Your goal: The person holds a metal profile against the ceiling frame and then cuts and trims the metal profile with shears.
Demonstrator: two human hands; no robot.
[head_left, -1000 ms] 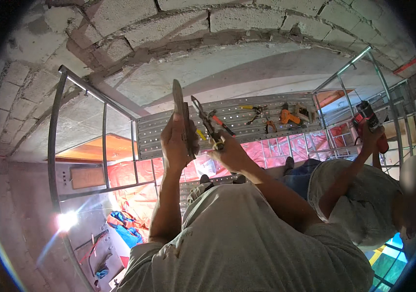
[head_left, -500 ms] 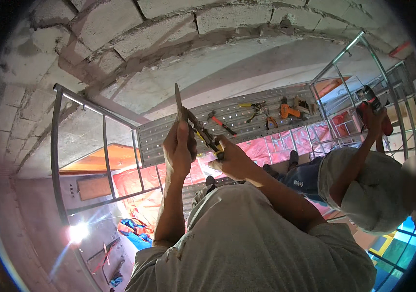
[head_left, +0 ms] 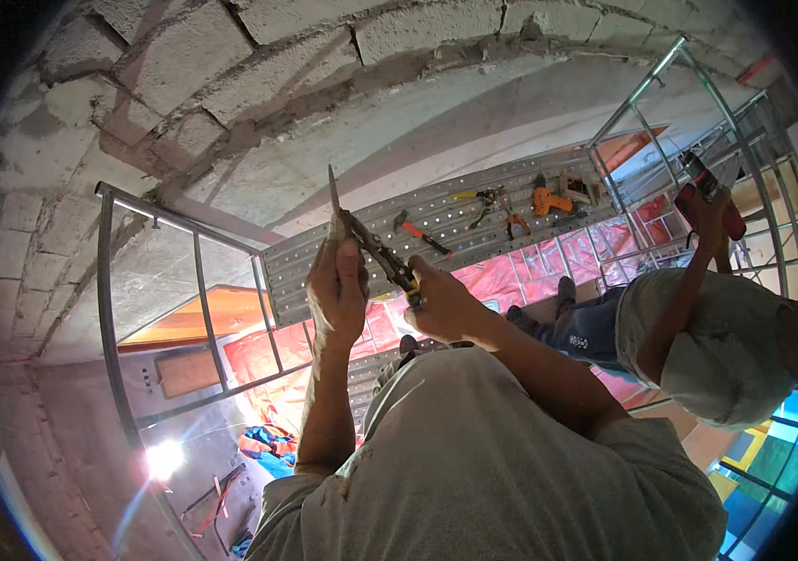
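My left hand point(head_left: 337, 299) is raised in front of me, its fingers closed around a thin, pointed flat strip point(head_left: 334, 201) that stands almost upright. Closed on the yellow-and-black handle end of a long dark hand tool point(head_left: 382, 256) is my right hand point(head_left: 448, 301). This tool slants up and left, and its front end meets the strip just at my left fingers. Its exact kind is hard to make out, and the left fingers hide the strip's lower part.
Beyond my hands, a perforated metal scaffold plank point(head_left: 310, 278) carries a red hammer point(head_left: 422, 234), yellow-handled pliers point(head_left: 481, 198) and an orange drill point(head_left: 548, 198). Scaffold rails point(head_left: 203, 290) rise at both ends. At right a co-worker point(head_left: 689, 337) holds a red-and-black power tool point(head_left: 709, 210). Rough blockwork point(head_left: 427, 33) curves overhead.
The whole view has shifted slightly. Both my hands keep their hold, and the strip and tool stay nearly in the same place against each other. The strip's tip leans a little more left.
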